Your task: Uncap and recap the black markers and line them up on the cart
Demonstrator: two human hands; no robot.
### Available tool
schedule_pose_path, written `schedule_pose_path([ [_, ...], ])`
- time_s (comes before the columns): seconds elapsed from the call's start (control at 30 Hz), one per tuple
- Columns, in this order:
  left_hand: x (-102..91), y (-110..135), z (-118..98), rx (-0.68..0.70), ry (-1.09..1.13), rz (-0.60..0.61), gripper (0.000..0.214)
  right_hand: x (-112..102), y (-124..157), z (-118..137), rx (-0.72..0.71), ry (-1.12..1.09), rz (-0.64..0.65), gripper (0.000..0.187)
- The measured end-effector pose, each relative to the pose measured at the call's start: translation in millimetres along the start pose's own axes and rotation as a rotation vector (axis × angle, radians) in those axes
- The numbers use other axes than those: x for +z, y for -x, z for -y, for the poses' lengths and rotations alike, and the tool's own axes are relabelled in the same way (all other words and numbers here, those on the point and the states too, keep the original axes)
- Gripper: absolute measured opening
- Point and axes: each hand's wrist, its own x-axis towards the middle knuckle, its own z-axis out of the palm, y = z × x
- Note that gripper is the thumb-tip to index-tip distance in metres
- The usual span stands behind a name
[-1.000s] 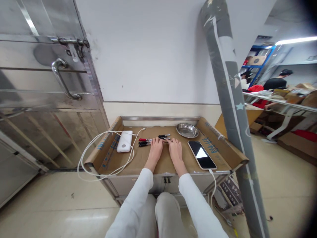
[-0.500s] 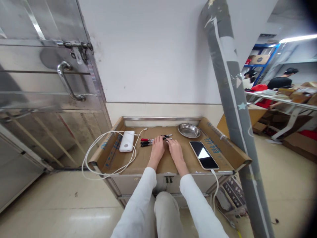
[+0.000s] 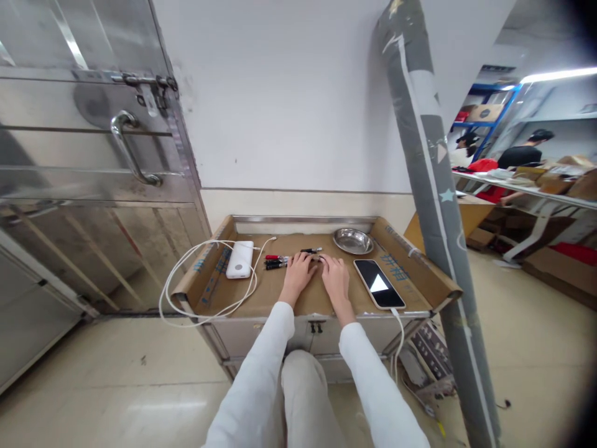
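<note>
My left hand (image 3: 298,271) and my right hand (image 3: 334,274) rest side by side on the cardboard-lined metal tray table (image 3: 303,298), fingers curled round a small dark object (image 3: 316,259) between them. Red and black pens (image 3: 276,261) lie just left of my left hand. One more black pen (image 3: 311,250) lies just beyond the fingertips. What exactly the fingers grip is too small to name.
A white power bank (image 3: 239,259) with a looping white cable (image 3: 186,292) sits at the left. A steel dish (image 3: 353,241) and a phone (image 3: 379,284) lie to the right. A grey wrapped roll (image 3: 429,162) leans at the right; a steel door (image 3: 93,155) stands left. People work at a far bench (image 3: 522,152).
Both hands drew back a little toward me and came closer together, fingers curling in. The camera shifted slightly.
</note>
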Motion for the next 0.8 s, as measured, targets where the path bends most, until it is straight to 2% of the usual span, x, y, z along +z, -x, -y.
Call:
schedule_pose_path([
  [0.17, -1.8, 4, -3, 0.015, -0.048, 0.028, 0.016, -1, 1, 1, 0.064, 0.028, 0.052, 0.033],
  [0.27, -4.1, 13, -5, -0.010, -0.097, 0.002, 0.017, 1, 1, 3, 0.076, 0.038, 0.092, 0.031],
  [0.43, -3.1, 17, -5, -0.120, -0.162, -0.091, 0.021, 1, 1, 3, 0.006, 0.030, 0.121, 0.032],
  [0.63, -3.3, 15, -5, -0.144, -0.133, -0.101, 0.022, -1, 2, 2, 0.035, 0.045, 0.098, 0.033],
  [0.8, -3.6, 17, -4, -0.104, -0.106, -0.110, 0.022, 2, 0, 0, -0.011, 0.007, 0.118, 0.034],
])
